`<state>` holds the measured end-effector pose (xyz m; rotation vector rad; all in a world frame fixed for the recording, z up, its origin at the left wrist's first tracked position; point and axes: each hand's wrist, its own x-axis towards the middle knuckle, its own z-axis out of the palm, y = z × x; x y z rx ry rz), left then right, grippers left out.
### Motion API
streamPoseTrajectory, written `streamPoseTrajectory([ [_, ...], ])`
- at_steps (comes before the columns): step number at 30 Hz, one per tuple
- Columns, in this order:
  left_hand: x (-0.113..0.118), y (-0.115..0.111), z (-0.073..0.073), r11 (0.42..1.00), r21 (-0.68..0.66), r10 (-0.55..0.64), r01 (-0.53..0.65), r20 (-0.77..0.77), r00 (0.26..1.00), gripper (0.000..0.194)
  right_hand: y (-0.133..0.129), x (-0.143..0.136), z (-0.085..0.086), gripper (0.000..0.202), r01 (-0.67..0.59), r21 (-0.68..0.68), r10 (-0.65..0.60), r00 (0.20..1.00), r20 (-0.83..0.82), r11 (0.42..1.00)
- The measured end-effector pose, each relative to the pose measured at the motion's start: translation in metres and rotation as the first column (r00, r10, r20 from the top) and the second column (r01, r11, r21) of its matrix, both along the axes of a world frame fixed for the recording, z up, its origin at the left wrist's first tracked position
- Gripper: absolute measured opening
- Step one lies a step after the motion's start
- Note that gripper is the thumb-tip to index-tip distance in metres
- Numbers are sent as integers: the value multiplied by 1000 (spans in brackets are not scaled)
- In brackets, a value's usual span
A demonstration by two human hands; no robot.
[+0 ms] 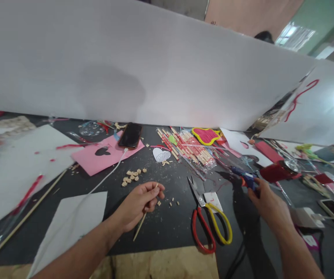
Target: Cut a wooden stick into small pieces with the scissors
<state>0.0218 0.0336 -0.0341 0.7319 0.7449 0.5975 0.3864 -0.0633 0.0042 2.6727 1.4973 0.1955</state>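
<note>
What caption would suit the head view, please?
Left hand holding a wooden stick, right hand on a blue glue gun, scissors between.

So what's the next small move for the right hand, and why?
Probably bring the blue glue gun toward the thin stick: the right hand is at the gun, and the left hand already pinches the stick.
</note>
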Motion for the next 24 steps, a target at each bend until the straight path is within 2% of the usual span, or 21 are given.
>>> streamPoseTrajectory([
  [5, 0, 2, 1, 999, -3, 37, -37, 1, 999, 22, 3, 18, -14, 41, -65, 3, 65, 998, 21, 998],
  [9, 0, 3, 3, 997, -37, 60, -61, -19, 998, 26, 4, 7, -12, 47, -126, 42, 123, 990, 64, 991],
  [11, 0, 3, 3, 996, -58, 60, -60, -9, 998, 27, 6, -13, -5, 47, -175, 87, 169, 983, 77, 981],
  [13, 1, 2, 3, 997, -70, 41, -40, 8, 999, 26, 10, -43, 2, 39, -319, 194, 323, 946, 15, 928],
  [15, 1, 2, 2, 997, -64, 31, -30, 12, 999, 25, 16, -81, 6, 31, -506, 201, 531, 842, -95, 839],
  [17, 0, 3, 1, 998, -41, 41, -41, 3, 999, 25, 24, -120, 7, 25, -646, 185, 672, 718, -185, 741],
  [20, -2, 5, 0, 997, -11, 81, -81, -5, 997, 23, 36, -167, -1, 22, -753, 94, 735, 597, -321, 652],
  [24, -3, 7, 0, 990, -7, 138, -138, 16, 990, 18, 47, -202, -17, 9, -757, 64, 731, 601, -323, 650],
])
